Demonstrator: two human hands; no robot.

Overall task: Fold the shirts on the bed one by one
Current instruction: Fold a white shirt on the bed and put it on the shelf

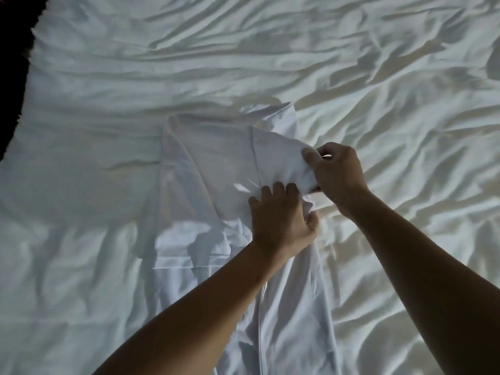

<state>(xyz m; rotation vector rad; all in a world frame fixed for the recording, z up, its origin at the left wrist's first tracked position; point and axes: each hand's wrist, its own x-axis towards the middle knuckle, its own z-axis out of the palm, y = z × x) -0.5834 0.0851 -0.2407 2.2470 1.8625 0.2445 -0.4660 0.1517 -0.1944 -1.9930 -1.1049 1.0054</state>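
Note:
A white shirt [213,169] lies on the bed in the middle of the head view, its body running down toward me. My right hand [336,175] pinches a raised sleeve or shoulder part of the shirt between thumb and fingers, lifted a little off the bed. Just below and to the left of it, my left hand [281,220] grips the shirt's right side, knuckles up, fingers curled into the cloth and thumb tucked at the edge. One sleeve [186,250] lies flat at the lower left of the shirt.
A rumpled white bedsheet [270,58] fills nearly the whole view around the shirt. A dark strip beyond the bed's edge [13,77] runs down the far left.

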